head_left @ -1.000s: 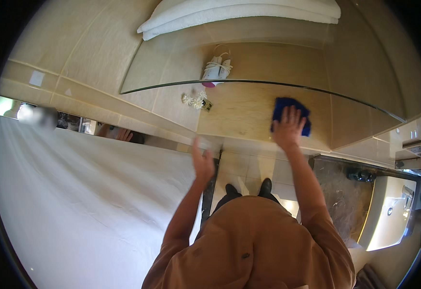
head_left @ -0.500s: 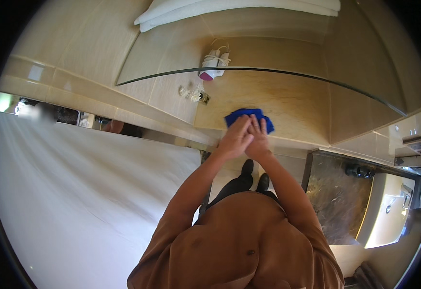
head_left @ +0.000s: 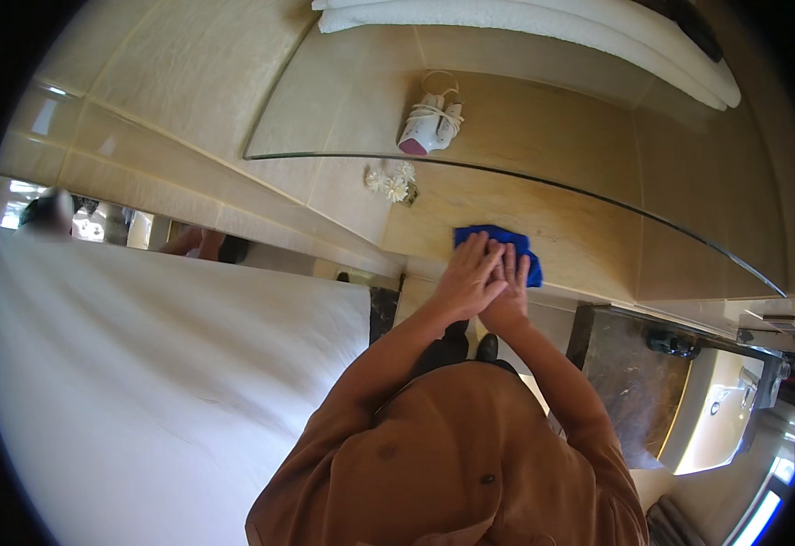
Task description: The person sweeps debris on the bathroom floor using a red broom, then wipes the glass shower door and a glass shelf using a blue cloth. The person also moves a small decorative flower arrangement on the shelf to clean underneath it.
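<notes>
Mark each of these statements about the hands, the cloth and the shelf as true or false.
1. Both hands press on the blue cloth. True: the left hand overlaps the right hand.
2. The cloth lies on the floor. False: it lies on the beige ledge, under the glass shelf.
3. A hair dryer lies on the glass shelf. True.
4. The white flowers sit on top of the cloth. False: they sit apart from it, to its left.
5. The cloth is red. False: it is blue.
</notes>
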Demonstrator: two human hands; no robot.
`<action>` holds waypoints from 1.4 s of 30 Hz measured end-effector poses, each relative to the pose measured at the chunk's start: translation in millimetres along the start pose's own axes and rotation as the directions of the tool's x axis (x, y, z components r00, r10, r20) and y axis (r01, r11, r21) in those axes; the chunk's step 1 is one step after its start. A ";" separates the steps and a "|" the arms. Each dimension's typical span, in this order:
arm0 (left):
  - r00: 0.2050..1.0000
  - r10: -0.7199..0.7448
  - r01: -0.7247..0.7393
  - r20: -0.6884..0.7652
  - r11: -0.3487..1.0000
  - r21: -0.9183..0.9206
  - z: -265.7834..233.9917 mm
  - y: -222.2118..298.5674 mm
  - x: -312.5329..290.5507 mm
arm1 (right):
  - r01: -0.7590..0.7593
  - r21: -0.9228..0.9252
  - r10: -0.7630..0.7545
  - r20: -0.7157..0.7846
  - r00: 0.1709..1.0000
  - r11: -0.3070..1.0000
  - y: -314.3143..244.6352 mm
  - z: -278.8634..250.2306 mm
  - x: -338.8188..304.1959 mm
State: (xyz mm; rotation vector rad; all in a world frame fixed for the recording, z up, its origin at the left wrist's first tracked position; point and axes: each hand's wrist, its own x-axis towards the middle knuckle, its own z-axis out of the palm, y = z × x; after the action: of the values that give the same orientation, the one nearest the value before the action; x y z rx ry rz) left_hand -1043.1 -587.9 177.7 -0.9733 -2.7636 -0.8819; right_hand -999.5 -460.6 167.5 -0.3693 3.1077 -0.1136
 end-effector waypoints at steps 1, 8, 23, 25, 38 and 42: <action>0.999 -0.017 0.017 -0.044 1.000 0.012 -12.4 -10.4 -11.8 | 0.058 -0.045 -0.057 0.022 0.998 0.997 -14.9 -0.6 9.2; 0.960 -0.252 0.269 -0.125 0.951 0.153 -60.5 -71.5 -59.1 | 0.359 0.080 -0.357 -0.031 0.934 0.930 -84.1 6.9 68.1; 0.971 0.192 -0.187 0.140 0.981 -0.049 22.5 -21.6 103.3 | -0.254 0.041 0.257 -0.146 0.955 0.966 45.3 2.5 41.5; 0.969 0.183 -0.173 0.164 0.982 -0.076 39.2 -18.7 141.6 | -0.269 0.082 0.274 -0.057 0.960 0.960 77.3 -5.6 54.5; 0.900 0.194 -0.212 0.391 0.977 0.001 116.5 91.4 204.6 | -0.496 0.199 0.512 -0.039 0.858 0.845 182.4 -29.6 -12.9; 0.867 0.259 -0.276 0.425 0.961 -0.024 133.4 138.8 194.7 | -0.526 0.131 0.539 -0.095 0.837 0.840 202.0 -17.9 -62.6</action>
State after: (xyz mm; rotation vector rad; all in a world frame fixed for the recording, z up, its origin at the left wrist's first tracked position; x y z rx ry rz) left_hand -1100.4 -320.3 185.3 -1.6713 -2.8500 -0.6314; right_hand -986.2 -248.8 170.6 0.5361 3.1695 -0.2917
